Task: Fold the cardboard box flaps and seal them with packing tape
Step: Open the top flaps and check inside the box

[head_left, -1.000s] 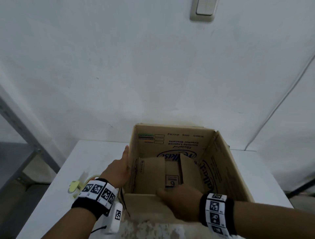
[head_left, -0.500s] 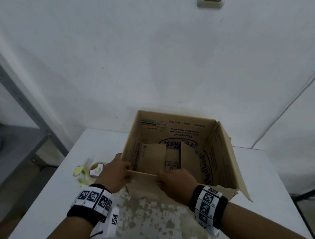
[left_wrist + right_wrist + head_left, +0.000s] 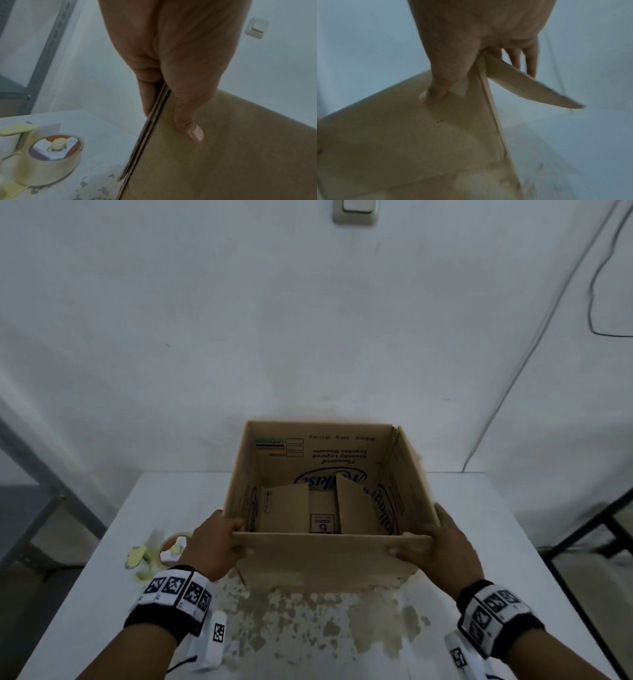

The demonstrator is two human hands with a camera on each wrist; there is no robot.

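An open brown cardboard box (image 3: 325, 559) stands on the white table (image 3: 496, 542), its top flaps upright. Two inner bottom flaps (image 3: 287, 508) stick up inside it. My left hand (image 3: 222, 539) grips the near left corner, thumb on the near wall and fingers round the side. In the left wrist view the box (image 3: 223, 162) edge runs between thumb and fingers. My right hand (image 3: 435, 542) grips the near right corner. In the right wrist view its thumb presses the box (image 3: 402, 135) and the fingers (image 3: 529, 60) lie behind the right flap. A packing tape dispenser (image 3: 164, 549) lies just left of my left hand, with the tape roll (image 3: 54, 159) flat on the table.
The table's paint is worn in a patch (image 3: 325, 621) in front of the box. A white wall rises close behind the box, with a light switch (image 3: 356, 210) and a cable (image 3: 599, 285). A grey metal frame (image 3: 44, 474) stands left and a dark frame (image 3: 589, 529) right.
My right hand slid from the middle of the near wall to the near right corner. My left hand shifted onto the near left corner. The box now stands squarer.
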